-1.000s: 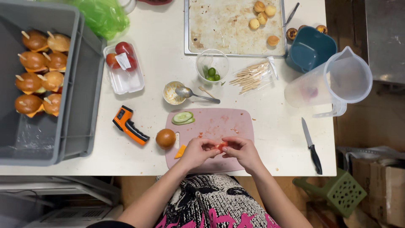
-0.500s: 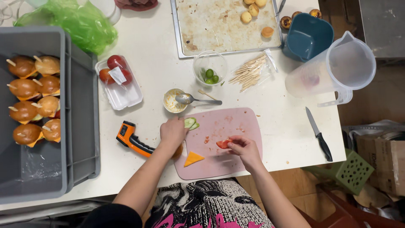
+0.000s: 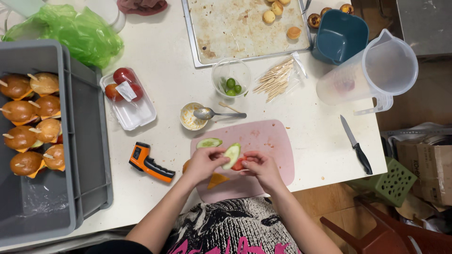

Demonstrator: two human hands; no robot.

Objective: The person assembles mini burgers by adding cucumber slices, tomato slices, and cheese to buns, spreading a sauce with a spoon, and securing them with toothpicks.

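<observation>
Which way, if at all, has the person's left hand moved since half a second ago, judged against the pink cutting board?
Yes. The left hand has come down from the pink cutting board's upper left corner to its lower middle, holding a cucumber slice.

- Cutting board (image 3: 268, 141): pale pink, with orange-red smears.
- Cucumber slice (image 3: 231, 155) between the hands: light green, with a darker green rim.
- Tomato piece (image 3: 238, 165) under it: red.
- Cheese slice (image 3: 216, 180) on the board's near left: orange.
- Thermometer gun (image 3: 149, 162) left of the board: orange and black.
- Crate (image 3: 70, 141) at far left: grey; buns (image 3: 21, 112) in it are brown.
- Bag (image 3: 80, 33), far left: bright green.
- Tomatoes (image 3: 123, 75) in a white tray (image 3: 136, 115): red.
- Bowl (image 3: 340, 36), far right: teal.
- Knife (image 3: 356, 144), right: black handle, silver blade.
- Shirt (image 3: 226, 226): black and white, with pink marks.
</observation>
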